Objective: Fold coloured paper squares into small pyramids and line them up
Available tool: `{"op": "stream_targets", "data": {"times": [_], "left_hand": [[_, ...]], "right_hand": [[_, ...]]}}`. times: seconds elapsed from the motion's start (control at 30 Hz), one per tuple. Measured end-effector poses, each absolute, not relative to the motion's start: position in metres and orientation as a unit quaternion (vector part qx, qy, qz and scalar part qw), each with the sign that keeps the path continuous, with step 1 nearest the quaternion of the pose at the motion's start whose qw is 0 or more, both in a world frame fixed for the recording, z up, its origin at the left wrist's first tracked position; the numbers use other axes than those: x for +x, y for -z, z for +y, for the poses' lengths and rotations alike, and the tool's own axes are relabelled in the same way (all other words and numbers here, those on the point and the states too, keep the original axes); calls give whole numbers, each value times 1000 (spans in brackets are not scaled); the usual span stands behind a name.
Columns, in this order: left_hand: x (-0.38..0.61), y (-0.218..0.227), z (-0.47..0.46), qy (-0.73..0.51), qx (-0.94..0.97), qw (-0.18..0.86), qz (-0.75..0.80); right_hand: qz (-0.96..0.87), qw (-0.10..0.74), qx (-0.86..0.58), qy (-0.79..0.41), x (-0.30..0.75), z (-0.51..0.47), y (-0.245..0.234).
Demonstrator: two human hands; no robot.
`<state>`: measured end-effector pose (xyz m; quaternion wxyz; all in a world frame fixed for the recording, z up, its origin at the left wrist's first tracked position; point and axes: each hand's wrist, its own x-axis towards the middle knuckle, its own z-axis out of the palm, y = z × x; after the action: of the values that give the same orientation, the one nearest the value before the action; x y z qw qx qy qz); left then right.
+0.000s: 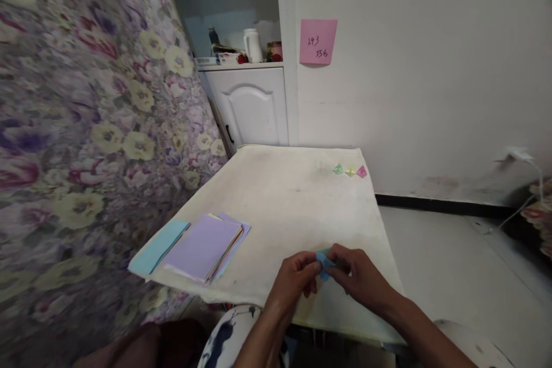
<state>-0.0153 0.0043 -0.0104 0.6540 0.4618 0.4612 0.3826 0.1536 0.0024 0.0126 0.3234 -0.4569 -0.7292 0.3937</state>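
A small piece of folded blue paper (pixel 324 264) is pinched between my two hands, just above the front right part of the table. My left hand (pixel 299 273) grips its left side, thumb and fingers closed. On the right side, my right hand (pixel 356 273) pinches it between thumb and fingertips. The fingers cover part of the paper, so its full shape is hidden. At the far right corner of the table lie three small folded papers: a green one (pixel 337 169), a yellow one (pixel 350 171) and a pink one (pixel 361 172).
A stack of coloured paper with a purple sheet (pixel 204 247) on top lies at the table's left, beside a blue paper stack (pixel 159 246). The cream-covered table (pixel 280 195) stands near a white wall bearing a pink note (pixel 318 41). A floral curtain (pixel 107 126) hangs left.
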Motion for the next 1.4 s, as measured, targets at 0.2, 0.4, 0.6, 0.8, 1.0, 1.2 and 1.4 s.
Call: {"op": "stream_targets", "data": {"times": [0.2,0.4,0.6,0.8,1.0,1.2,1.4], "left_hand": [[-12,13,3,-395,413,678,462],[-9,22,7,-441,449,630,455],[-13,8,8,-441,539,557,452],[-17,-10,5,-417,636,474,444],[-16,-3,8,-409,563,570,436],[-10,11,10,-435,507,605,434],[-7,19,12,-455,450,621,453]], "right_hand": [[-707,324,-424,-464,153,4,-18],[-723,325,-425,-436,150,4,-15],[-745,324,-430,-395,150,6,-14],[-736,328,-420,-416,157,9,-16],[-684,329,-446,-474,163,16,-8],[-634,379,-454,-499,158,19,3],[-594,352,-475,-545,154,20,11]]}}
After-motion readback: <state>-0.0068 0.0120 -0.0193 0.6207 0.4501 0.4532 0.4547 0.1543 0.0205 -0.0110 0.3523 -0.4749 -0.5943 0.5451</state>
